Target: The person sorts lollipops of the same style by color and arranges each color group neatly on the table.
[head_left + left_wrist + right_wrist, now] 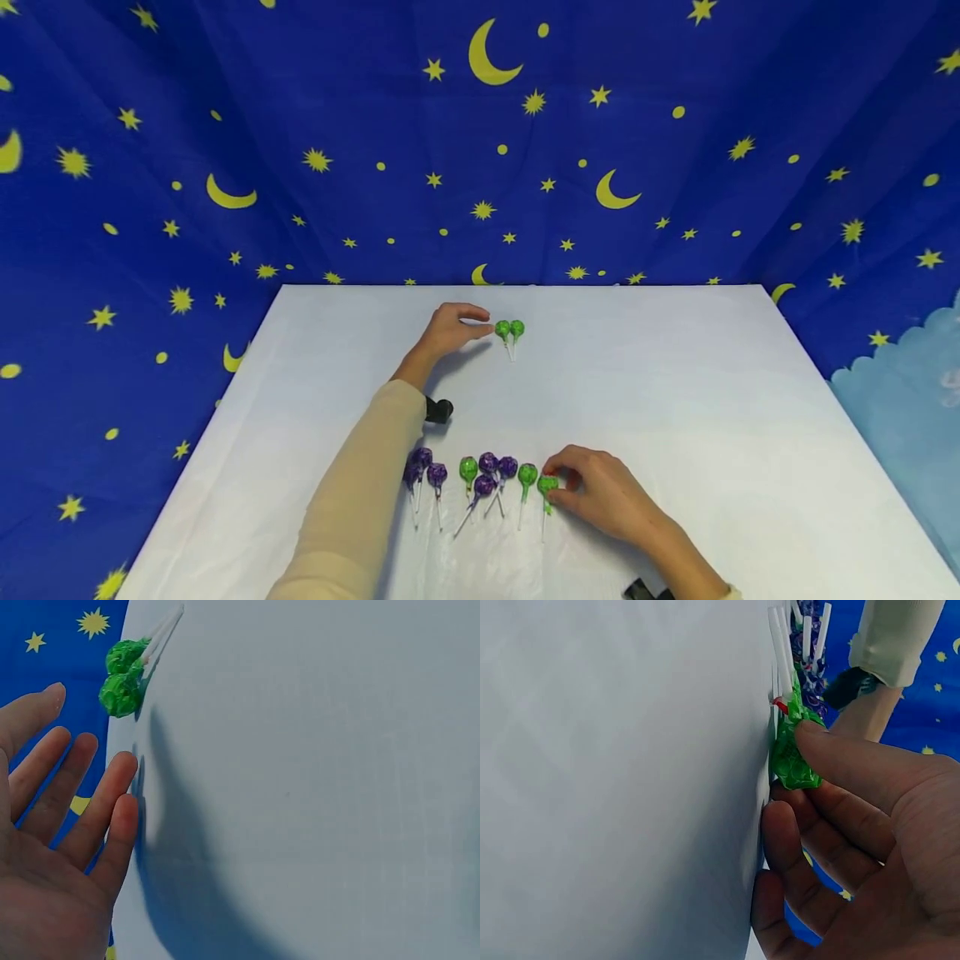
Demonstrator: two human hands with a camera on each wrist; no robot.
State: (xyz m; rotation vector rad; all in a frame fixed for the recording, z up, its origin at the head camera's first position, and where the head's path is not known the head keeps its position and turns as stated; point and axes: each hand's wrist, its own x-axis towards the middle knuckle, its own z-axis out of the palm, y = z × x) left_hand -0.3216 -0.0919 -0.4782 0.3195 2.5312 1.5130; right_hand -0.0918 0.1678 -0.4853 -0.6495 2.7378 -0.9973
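1. Table (675, 375): a white, smooth covering with faint creases and a soft sheen at the near side.
2. Backdrop (420, 117): blue cloth in soft folds, printed with yellow moons, stars and dots; a pale blue piece with a scalloped edge (900, 400) hangs at the right.
3. Far pair (507, 329): two green lollipops side by side near the table's far edge, round heads in shiny, crinkled wrap, thin white sticks pointing near.
4. Left hand (453, 327): spread, fingers mostly straight, gripping nothing; its thumb tip is just beside the far pair, on their left. A beige sleeve (348, 500) covers the forearm.
5. Right hand (600, 492): thumb and fingers pinch the head of the rightmost lollipop (548, 483), green and glossy, at the table's near side; its stick points near.
6. Left of that, two more green lollipops (527, 475) lie in the near row.
7. Purple lollipops (507, 467), dark and patterned, lie in two clusters there, some sticks crossing; the sleeve partly hides the left cluster.
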